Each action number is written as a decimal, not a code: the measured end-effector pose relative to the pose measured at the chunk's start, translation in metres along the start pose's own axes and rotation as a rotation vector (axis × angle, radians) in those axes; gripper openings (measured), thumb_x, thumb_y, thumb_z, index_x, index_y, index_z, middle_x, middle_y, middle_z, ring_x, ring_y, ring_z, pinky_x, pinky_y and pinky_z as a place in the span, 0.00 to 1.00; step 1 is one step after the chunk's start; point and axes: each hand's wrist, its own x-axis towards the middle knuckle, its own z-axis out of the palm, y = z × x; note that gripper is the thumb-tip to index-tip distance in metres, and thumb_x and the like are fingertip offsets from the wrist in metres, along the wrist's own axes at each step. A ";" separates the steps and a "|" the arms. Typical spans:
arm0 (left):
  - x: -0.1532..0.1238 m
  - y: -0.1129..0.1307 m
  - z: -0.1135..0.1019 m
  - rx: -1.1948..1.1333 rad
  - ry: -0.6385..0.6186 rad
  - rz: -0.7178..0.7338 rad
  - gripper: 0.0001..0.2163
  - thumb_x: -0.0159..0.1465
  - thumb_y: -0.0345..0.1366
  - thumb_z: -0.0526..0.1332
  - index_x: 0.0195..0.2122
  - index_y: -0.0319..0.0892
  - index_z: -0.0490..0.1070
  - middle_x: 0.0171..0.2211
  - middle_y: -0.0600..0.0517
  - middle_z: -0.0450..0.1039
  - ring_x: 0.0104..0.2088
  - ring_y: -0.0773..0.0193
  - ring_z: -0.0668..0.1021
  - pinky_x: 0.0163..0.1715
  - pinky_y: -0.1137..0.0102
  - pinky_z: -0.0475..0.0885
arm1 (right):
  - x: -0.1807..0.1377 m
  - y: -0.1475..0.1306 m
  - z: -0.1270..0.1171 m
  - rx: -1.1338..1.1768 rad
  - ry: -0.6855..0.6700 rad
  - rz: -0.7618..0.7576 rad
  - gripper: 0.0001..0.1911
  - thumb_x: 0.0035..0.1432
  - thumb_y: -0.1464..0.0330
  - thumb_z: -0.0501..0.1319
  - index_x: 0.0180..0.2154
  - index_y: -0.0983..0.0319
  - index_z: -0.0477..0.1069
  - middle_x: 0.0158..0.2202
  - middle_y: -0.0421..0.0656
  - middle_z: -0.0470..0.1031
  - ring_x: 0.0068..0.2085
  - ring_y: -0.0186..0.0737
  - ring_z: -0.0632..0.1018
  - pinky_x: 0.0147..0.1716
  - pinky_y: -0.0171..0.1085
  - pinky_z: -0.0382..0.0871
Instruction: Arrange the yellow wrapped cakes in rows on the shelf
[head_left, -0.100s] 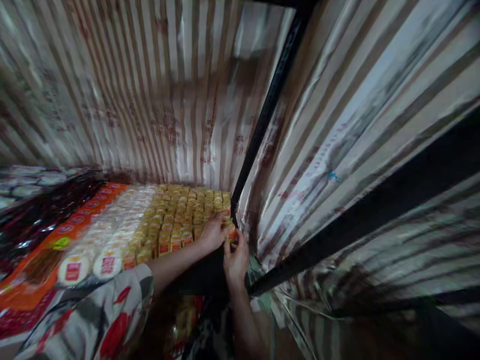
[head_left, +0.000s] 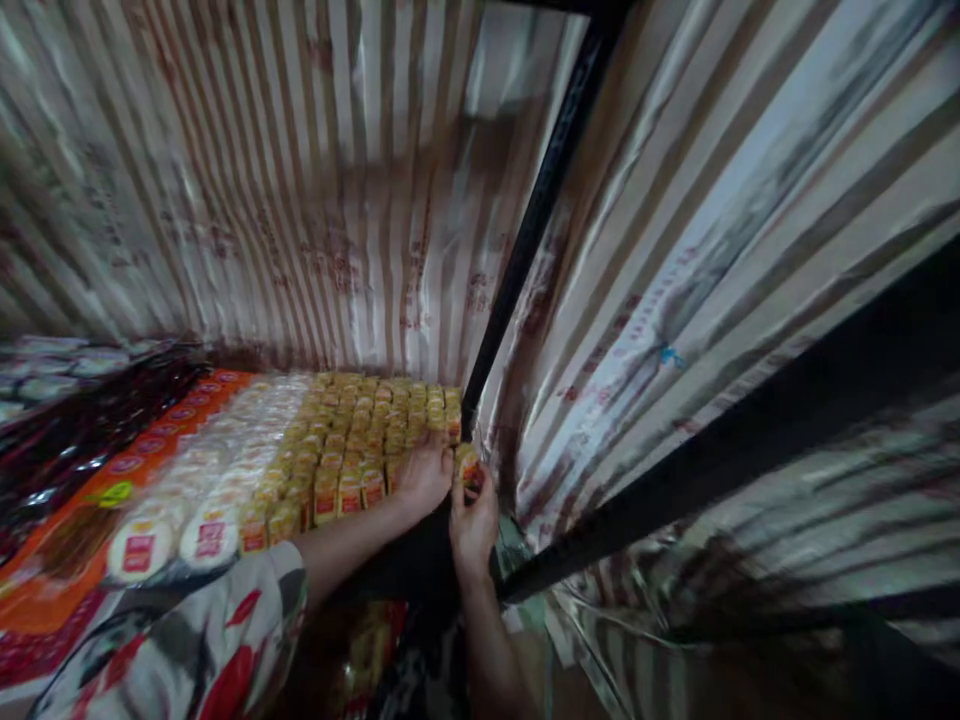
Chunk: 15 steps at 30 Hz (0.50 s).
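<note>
A small yellow-wrapped packet (head_left: 466, 463) with a red and orange label is held in the fingertips of my right hand (head_left: 474, 525), at the right end of the display. Beside it, my left hand (head_left: 427, 475) is against the front of the stacked yellow packets (head_left: 352, 430). Its fingers look stretched out and somewhat blurred, with nothing visible in them. The packets stand in tight rows, several showing red labels at the front. Part of the front row is hidden behind my left hand and forearm.
Left of the yellow packets lie clear-wrapped white round packs (head_left: 210, 535), an orange package (head_left: 112, 490) and dark shiny packages (head_left: 90, 430). A black post (head_left: 517, 270) rises at the corner. Striped plastic sheeting (head_left: 300, 200) hangs behind, and a black bar (head_left: 712, 440) crosses at right.
My left hand has drawn slightly left, away from the packet in my right hand. More of that packet now shows, and it stands more upright.
</note>
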 end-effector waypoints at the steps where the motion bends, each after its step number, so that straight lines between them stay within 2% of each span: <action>1: -0.004 -0.001 0.002 0.060 0.003 0.033 0.11 0.62 0.28 0.49 0.42 0.37 0.68 0.42 0.46 0.71 0.41 0.63 0.74 0.43 0.68 0.70 | 0.002 0.002 0.001 0.023 0.005 0.017 0.26 0.58 0.56 0.50 0.52 0.66 0.61 0.45 0.54 0.71 0.36 0.42 0.76 0.37 0.42 0.71; 4: -0.015 -0.009 0.012 0.287 -0.110 0.340 0.10 0.61 0.27 0.51 0.36 0.38 0.71 0.38 0.46 0.73 0.45 0.59 0.73 0.46 0.64 0.69 | 0.005 0.007 0.003 0.087 0.007 0.037 0.27 0.58 0.56 0.51 0.53 0.66 0.59 0.46 0.55 0.71 0.40 0.44 0.76 0.37 0.41 0.71; 6: -0.019 -0.017 0.021 0.437 -0.140 0.544 0.12 0.61 0.28 0.51 0.40 0.35 0.72 0.44 0.44 0.73 0.53 0.55 0.68 0.52 0.61 0.64 | 0.007 0.009 0.003 0.118 0.022 0.037 0.27 0.58 0.56 0.51 0.54 0.67 0.58 0.48 0.56 0.70 0.43 0.45 0.75 0.38 0.40 0.71; 8: -0.018 -0.025 0.031 0.558 -0.140 0.664 0.16 0.62 0.30 0.51 0.48 0.31 0.69 0.53 0.42 0.67 0.60 0.54 0.60 0.59 0.59 0.55 | 0.008 0.011 0.003 0.128 0.033 0.038 0.28 0.57 0.56 0.51 0.54 0.67 0.57 0.49 0.57 0.69 0.44 0.45 0.75 0.38 0.41 0.71; 11: -0.015 -0.034 0.042 0.716 -0.185 0.667 0.21 0.59 0.33 0.52 0.51 0.27 0.66 0.56 0.39 0.64 0.61 0.52 0.57 0.62 0.57 0.46 | 0.011 0.014 0.006 0.111 0.018 0.029 0.28 0.58 0.57 0.51 0.55 0.66 0.57 0.50 0.57 0.68 0.44 0.46 0.75 0.39 0.42 0.71; 15: -0.017 -0.041 0.041 0.816 -0.190 0.584 0.21 0.59 0.33 0.50 0.50 0.25 0.68 0.54 0.36 0.65 0.59 0.51 0.62 0.63 0.57 0.44 | 0.018 0.021 0.018 0.070 -0.004 -0.031 0.26 0.58 0.59 0.50 0.54 0.67 0.58 0.51 0.57 0.68 0.46 0.47 0.74 0.39 0.42 0.70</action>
